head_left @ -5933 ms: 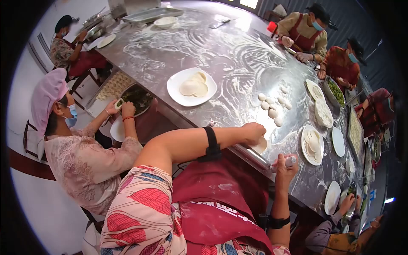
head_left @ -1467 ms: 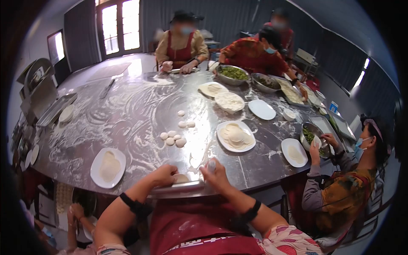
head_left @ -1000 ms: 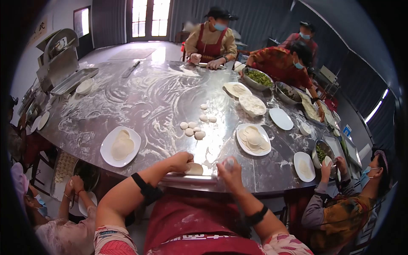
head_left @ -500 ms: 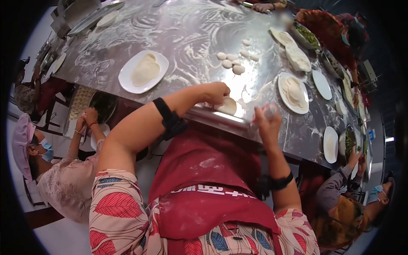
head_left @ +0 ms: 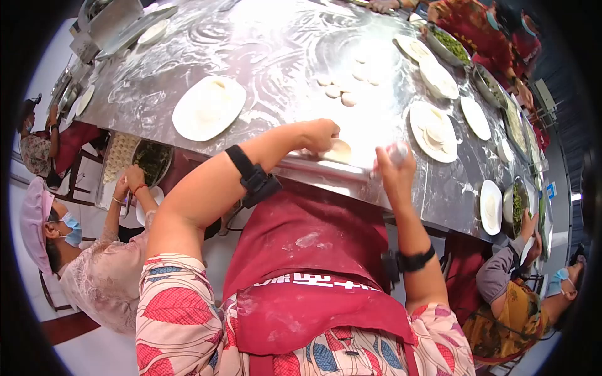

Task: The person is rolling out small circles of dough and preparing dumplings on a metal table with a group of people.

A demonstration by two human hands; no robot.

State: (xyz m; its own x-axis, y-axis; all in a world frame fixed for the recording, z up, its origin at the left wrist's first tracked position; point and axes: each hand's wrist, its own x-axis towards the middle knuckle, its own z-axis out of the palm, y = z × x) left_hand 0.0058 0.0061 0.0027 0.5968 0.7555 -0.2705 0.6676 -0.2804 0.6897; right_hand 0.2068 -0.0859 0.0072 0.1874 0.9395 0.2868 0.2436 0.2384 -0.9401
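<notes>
At the near edge of the metal table, my left hand (head_left: 321, 136) is closed, its fingers pinching the rim of a round dough wrapper (head_left: 339, 150). The wrapper lies flat on the steel. To its right, my right hand (head_left: 395, 168) is wrapped around what looks like a rolling pin (head_left: 397, 152); only a pale end shows, and glare and blur hide the rest. Several small dough pieces (head_left: 348, 99) sit beyond my hands. A white plate of wrappers (head_left: 183, 119) stands on the left, and another plate with stacked wrappers (head_left: 419, 128) on the right.
The floured steel table (head_left: 276, 69) carries bowls of green filling (head_left: 450, 47) and more plates along its right side. A person in a pink cap (head_left: 36, 219) works close on my left, beside a tray of dumplings (head_left: 119, 160). Another person (head_left: 511, 294) is at the right.
The view has brightened and shifted slightly. My right hand has risen slightly in the view, while my left hand stays at the wrapper, which shows a little farther right and higher.
</notes>
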